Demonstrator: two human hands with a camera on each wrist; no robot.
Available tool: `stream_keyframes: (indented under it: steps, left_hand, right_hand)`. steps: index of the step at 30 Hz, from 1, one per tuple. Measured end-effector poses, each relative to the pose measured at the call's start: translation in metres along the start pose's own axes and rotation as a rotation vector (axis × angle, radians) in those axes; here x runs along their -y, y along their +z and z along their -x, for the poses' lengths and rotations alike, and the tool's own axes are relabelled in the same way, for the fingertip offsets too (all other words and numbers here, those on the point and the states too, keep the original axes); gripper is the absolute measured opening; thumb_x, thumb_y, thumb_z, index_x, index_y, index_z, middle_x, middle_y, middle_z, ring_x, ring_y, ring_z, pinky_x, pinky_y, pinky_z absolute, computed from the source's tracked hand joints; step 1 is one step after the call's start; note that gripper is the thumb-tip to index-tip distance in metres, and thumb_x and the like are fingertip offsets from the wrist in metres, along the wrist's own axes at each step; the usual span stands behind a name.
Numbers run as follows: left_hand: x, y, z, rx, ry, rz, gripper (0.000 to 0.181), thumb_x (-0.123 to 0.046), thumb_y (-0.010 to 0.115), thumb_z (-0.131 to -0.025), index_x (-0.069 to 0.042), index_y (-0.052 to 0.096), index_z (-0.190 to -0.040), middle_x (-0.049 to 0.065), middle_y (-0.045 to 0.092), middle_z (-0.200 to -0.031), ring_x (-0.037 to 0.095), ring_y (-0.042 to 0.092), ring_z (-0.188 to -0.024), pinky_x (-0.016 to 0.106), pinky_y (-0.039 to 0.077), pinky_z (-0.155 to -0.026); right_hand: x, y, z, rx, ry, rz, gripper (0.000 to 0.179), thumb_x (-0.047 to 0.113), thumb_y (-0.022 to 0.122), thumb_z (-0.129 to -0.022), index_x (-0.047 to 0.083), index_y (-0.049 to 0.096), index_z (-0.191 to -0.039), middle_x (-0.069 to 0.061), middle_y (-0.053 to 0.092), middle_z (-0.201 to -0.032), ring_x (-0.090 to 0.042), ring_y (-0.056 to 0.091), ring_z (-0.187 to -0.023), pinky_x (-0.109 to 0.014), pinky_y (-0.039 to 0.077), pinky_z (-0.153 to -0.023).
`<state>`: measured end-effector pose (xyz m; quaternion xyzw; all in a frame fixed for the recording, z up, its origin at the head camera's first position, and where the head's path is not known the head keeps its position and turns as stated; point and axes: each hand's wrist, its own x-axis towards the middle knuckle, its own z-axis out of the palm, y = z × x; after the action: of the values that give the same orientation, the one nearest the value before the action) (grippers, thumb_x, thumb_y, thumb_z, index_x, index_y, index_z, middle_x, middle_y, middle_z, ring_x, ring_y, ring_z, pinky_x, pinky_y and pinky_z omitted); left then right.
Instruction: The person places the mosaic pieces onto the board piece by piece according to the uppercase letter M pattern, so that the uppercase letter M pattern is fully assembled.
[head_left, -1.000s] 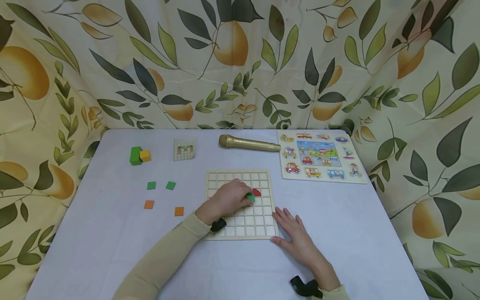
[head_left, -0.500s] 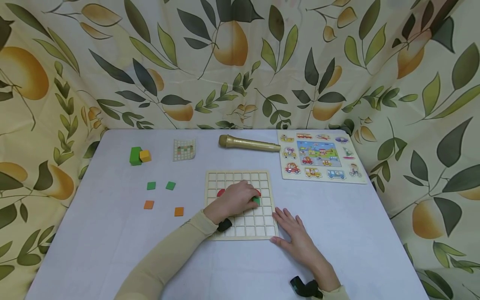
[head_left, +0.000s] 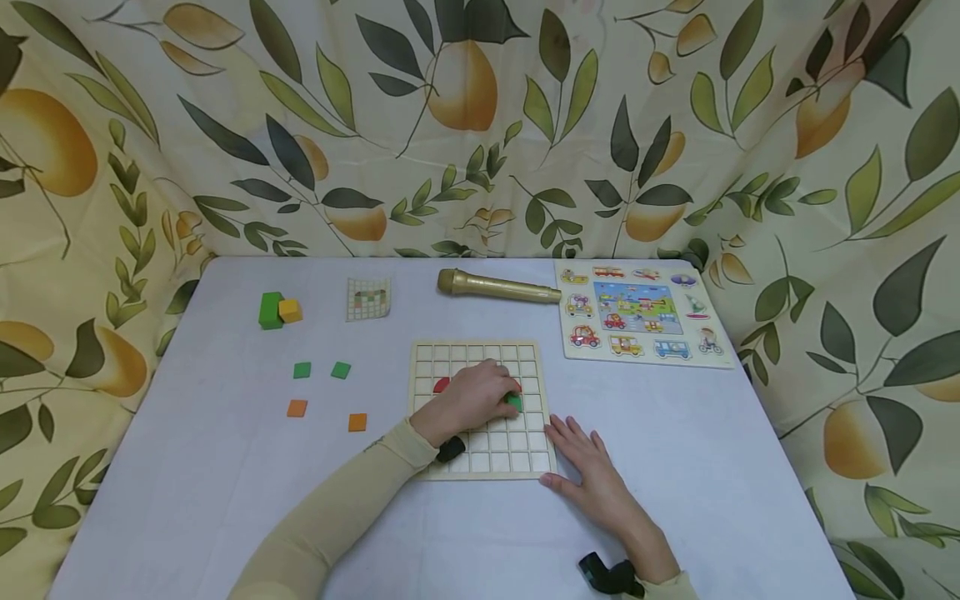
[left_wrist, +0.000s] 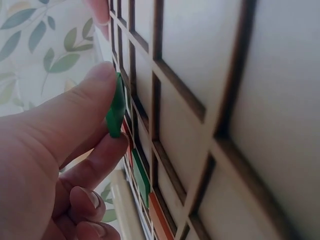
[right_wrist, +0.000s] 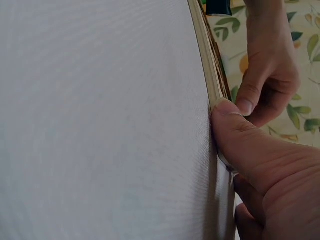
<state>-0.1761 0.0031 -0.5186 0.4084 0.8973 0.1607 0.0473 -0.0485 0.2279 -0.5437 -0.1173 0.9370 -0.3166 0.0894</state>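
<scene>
Over the wooden grid board [head_left: 517, 462], my left hand [head_left: 476, 396] pinches a small green square tile [left_wrist: 116, 107] between thumb and finger. The tile is tilted on edge against the grid in the left wrist view. A red rounded piece [head_left: 442, 385] sits in the board left of this hand; a second red piece [head_left: 517, 386] is mostly covered by the fingers. Another green tile [left_wrist: 141, 175] and an orange tile [left_wrist: 159, 217] lie in cells that the hand hides from the head view. My right hand [head_left: 596, 483] rests at the board's right edge, thumb touching its near corner, fingers extended.
Loose green tiles [head_left: 302, 370] and orange tiles [head_left: 357, 422] lie left of the board. Farther back are a green block [head_left: 270, 311], a yellow block [head_left: 290, 311], a small pattern card [head_left: 368, 310], a gold microphone [head_left: 498, 287] and a vehicle picture board [head_left: 645, 346].
My left hand has shifted slightly right with the green tile, uncovering the left red piece, and has stayed almost still over the last half second. The right hand has not moved.
</scene>
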Motion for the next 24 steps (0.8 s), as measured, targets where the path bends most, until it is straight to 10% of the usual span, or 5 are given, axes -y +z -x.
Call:
stream_keyframes:
  steps: [15, 24]
  left_hand:
    - [0.007, -0.002, 0.001, -0.014, -0.03, 0.048, 0.036, -0.044, 0.077, -0.082, -0.019, 0.073, -0.107, -0.007, 0.064, -0.097, 0.013, 0.057, -0.094, 0.027, 0.05, -0.073]
    - [0.029, -0.02, 0.024, -0.048, -0.094, 0.162, 0.037, -0.035, 0.077, -0.085, -0.011, 0.071, -0.112, -0.001, 0.067, -0.107, 0.016, 0.057, -0.1, 0.03, 0.048, -0.084]
  right_hand:
    - [-0.002, 0.002, 0.0, -0.009, -0.01, 0.004, 0.08, 0.039, 0.077, -0.082, 0.012, 0.043, -0.149, -0.003, 0.029, -0.157, -0.029, 0.016, -0.145, -0.059, 0.005, -0.112]
    - [-0.002, 0.002, -0.001, -0.005, 0.005, 0.012, 0.079, 0.039, 0.078, -0.082, 0.013, 0.043, -0.149, -0.002, 0.029, -0.157, -0.028, 0.015, -0.146, -0.057, 0.004, -0.113]
